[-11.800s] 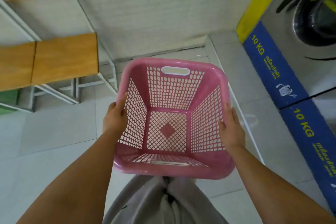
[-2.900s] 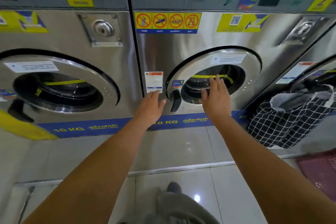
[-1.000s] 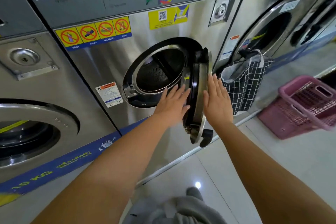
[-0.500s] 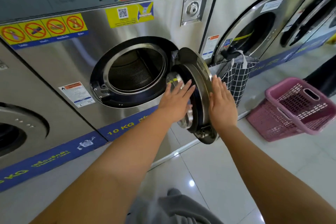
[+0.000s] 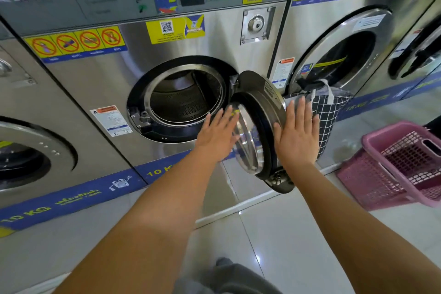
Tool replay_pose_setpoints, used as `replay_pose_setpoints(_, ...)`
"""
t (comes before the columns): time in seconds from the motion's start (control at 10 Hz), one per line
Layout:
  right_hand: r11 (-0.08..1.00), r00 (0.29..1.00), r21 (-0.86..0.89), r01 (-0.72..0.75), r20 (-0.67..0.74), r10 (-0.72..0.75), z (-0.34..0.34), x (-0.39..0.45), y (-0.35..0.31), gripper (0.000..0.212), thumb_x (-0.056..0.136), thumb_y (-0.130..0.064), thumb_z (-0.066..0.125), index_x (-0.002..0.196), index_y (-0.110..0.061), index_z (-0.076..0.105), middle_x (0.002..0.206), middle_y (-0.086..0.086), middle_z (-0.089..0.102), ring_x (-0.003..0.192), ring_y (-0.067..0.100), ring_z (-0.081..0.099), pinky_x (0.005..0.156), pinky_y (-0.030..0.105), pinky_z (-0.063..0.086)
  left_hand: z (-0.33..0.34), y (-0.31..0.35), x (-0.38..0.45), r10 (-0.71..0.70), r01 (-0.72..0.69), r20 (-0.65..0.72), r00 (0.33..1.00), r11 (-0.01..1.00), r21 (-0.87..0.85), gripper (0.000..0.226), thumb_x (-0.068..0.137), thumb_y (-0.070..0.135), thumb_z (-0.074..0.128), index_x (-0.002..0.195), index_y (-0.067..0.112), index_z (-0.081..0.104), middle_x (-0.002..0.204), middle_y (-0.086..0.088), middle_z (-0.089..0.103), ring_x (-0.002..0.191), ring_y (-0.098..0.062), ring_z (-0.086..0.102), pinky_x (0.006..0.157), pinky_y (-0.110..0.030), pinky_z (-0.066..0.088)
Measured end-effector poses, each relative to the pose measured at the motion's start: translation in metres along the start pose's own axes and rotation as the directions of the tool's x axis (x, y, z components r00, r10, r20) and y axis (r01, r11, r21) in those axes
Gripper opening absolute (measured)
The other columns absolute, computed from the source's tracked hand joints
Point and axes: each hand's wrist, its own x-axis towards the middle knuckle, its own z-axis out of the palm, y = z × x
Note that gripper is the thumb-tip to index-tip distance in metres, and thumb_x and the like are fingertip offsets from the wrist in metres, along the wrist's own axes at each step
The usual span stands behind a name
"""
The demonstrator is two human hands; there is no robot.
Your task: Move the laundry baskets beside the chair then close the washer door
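The steel washer number 2 has its round door (image 5: 260,131) swung out on right-side hinges, showing the empty drum (image 5: 183,98). My left hand (image 5: 218,137) lies flat with fingers spread against the door's inner glass side. My right hand (image 5: 297,136) rests flat, fingers apart, on the door's outer face. Neither hand grips anything. A pink plastic laundry basket (image 5: 391,167) lies tipped on the floor at the right. A black-and-white checked fabric laundry bag (image 5: 327,112) stands behind the door, against the neighbouring machine.
More steel washers stand to the left (image 5: 28,155) and right (image 5: 343,59) with doors shut. A raised white step edge (image 5: 229,210) runs along the foot of the machines. Glossy white floor tiles (image 5: 286,246) lie below me. No chair is in view.
Over the last second the door has stayed swung out between my two flat hands, and my view has shifted slightly left and closer. About three seconds ago this door was shut.
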Motion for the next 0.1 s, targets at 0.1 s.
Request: replay_pose_setpoints(0.1,0.996,0.996,0.009,0.088,0.006,-0.088,-0.0104,0.0078,-0.0239,0.064,0.102,-0.044,0.019,0.156,-0.012,0.004,0.164,0.011,0.000,0.151,0.025,-0.003,0.123,0.043,-0.002,-0.0045,-0.0370,-0.0173,-0.133,0.135,-0.044,0.990,0.990,0.036,0.063,0.100,0.045,0.025,0.154,0.022,-0.001,0.163,0.001,-0.007,0.150,-0.020,-0.002,0.120,-0.045,-0.002)
